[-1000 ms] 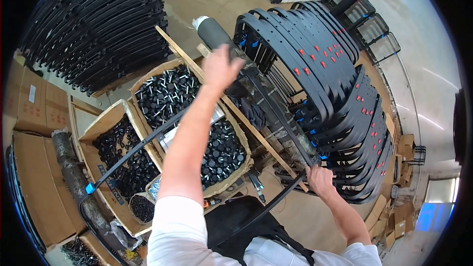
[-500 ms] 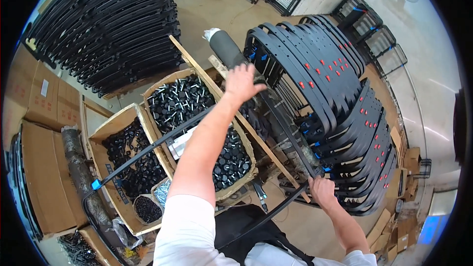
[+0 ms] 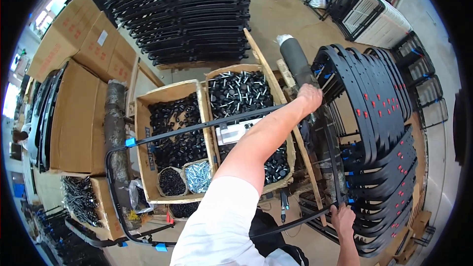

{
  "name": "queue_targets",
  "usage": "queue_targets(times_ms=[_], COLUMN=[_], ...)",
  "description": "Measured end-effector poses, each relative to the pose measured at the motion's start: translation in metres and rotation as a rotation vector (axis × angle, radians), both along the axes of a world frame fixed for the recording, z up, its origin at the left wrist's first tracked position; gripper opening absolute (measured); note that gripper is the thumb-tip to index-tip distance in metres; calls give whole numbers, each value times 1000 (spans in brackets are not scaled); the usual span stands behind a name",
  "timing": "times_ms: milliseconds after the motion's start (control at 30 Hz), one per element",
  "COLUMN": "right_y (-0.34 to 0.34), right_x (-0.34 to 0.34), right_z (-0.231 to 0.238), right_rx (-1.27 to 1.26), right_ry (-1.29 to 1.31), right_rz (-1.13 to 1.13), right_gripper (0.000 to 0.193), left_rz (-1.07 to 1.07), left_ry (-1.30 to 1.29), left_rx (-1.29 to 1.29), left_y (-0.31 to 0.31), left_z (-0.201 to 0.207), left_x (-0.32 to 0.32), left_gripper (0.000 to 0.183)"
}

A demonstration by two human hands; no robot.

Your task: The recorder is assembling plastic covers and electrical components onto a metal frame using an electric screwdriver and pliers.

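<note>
A large black metal tube frame (image 3: pixel 172 137) with rounded corners and blue wrapped patches (image 3: pixel 130 142) lies slantwise before me. My left hand (image 3: pixel 309 97) reaches across to its far right corner, its fingers curled around the tube there. At the near right corner my right hand (image 3: pixel 343 219) is closed on the same frame. Beneath the frame's far bar are a cardboard box of black round-headed screw feet (image 3: pixel 241 91) and a box of small black caps (image 3: pixel 180 123). The frame's right side lies over a dark padded roll (image 3: pixel 298 59).
Black curved panels with red pieces (image 3: pixel 379 103) stand stacked on the right. A tall stack of black frames (image 3: pixel 192 15) rises at the back. Cartons (image 3: pixel 79 118) and a wrapped roll (image 3: pixel 116 118) stand left. A wooden strip (image 3: pixel 300 152) runs beside the boxes; a power driver (image 3: pixel 284 207) hangs nearby.
My left hand, spread open above the roll before, is now curled on the frame's corner. My view has turned left, so the boxes and frame appear further right.
</note>
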State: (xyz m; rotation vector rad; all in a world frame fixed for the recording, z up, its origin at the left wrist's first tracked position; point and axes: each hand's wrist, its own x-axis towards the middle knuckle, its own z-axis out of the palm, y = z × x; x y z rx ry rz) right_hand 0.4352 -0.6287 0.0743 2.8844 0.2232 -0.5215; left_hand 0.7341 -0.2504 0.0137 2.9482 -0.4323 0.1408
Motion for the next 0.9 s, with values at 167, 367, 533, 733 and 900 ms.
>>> queue_targets(times_ms=[167,367,533,733,900], right_y=[-1,4,-21,35,157], right_x=[-4,-1,-3,46,129], right_z=[-8,-16,-15,3,29], right_rx=[-80,-101,-183,-134,418], right_ry=[-84,-89,-94,2,-109], right_rz=[23,35,43,255,257], right_gripper=[46,47,49,44,24], left_rz=[-153,56,90,-28,102], left_ry=[-149,159,-93,-163,-52], left_rx=[6,-61,-83,-126,-302], left_y=[13,14,-18,19,99], left_z=[5,-7,0,-20,7], left_x=[-13,-3,-6,-22,-48], left_gripper=[33,54,37,24,19])
